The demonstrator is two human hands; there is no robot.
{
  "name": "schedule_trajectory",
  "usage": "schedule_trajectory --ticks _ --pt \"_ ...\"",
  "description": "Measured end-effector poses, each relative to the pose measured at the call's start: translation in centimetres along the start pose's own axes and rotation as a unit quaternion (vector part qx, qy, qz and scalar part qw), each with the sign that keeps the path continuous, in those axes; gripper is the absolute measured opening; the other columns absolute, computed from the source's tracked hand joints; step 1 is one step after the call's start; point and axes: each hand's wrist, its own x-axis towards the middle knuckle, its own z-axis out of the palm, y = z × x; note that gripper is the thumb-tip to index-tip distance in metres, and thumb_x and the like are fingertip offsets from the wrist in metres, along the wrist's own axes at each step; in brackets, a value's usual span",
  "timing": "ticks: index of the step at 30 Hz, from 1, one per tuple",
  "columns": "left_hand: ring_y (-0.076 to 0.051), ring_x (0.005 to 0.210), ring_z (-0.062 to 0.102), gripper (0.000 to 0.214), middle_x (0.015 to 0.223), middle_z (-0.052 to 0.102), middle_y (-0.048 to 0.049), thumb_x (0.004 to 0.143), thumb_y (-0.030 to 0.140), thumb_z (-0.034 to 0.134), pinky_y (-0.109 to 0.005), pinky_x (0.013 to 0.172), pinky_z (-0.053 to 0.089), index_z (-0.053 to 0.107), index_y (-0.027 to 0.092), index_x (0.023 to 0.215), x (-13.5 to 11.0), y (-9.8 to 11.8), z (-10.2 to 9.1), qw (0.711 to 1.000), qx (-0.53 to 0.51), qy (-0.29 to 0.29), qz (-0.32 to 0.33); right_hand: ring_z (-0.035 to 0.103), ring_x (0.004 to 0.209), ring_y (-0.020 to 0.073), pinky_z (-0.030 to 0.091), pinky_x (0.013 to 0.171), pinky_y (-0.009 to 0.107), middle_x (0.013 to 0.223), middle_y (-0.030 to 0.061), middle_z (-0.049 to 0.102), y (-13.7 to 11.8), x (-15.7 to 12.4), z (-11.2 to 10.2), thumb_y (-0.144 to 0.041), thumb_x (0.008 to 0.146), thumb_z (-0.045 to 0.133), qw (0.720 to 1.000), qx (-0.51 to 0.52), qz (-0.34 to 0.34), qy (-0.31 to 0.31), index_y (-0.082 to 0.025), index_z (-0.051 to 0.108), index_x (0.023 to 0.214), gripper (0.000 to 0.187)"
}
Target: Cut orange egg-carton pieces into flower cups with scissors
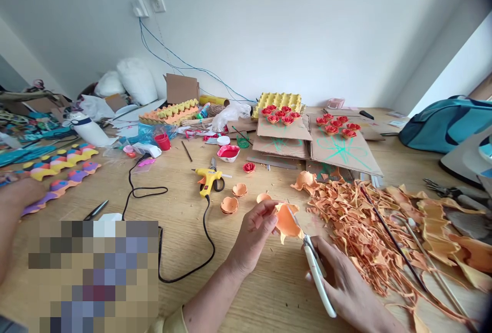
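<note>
Between thumb and fingers, my left hand [255,233] pinches an orange egg-carton cup [287,220] with a ragged rim. White-handled scissors [318,276] are gripped in my right hand [342,282], and their blades meet the cup's right edge. Just beyond my left hand, trimmed orange cups [229,205] sit on the table, some nested together. A heap of orange carton scraps [357,230] spreads beside my right hand. An uncut orange cup piece [306,181] lies at the heap's far edge.
A yellow glue gun [209,178] trails its black cord across the table. Behind it stands a bowl of red paint [228,152]. Red carton flowers [280,113] rest on cardboard sheets [344,151]. Another person's arm [17,205] reaches in from the left, near painted carton strips [61,163].
</note>
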Motion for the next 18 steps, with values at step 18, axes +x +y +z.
schedule_trajectory --ticks 18 --pt "-0.008 0.07 0.048 0.041 0.086 0.055 0.0014 0.072 0.048 0.08 -0.021 0.067 0.041 0.06 0.019 0.092 -0.21 -0.35 0.6 0.993 -0.076 -0.028 -0.086 0.056 0.082 0.0215 0.046 0.077 0.033 0.084 0.0019 0.063 -0.11 -0.07 -0.16 -0.029 0.083 0.058 0.998 -0.014 -0.037 0.049 -0.023 0.05 0.08 0.01"
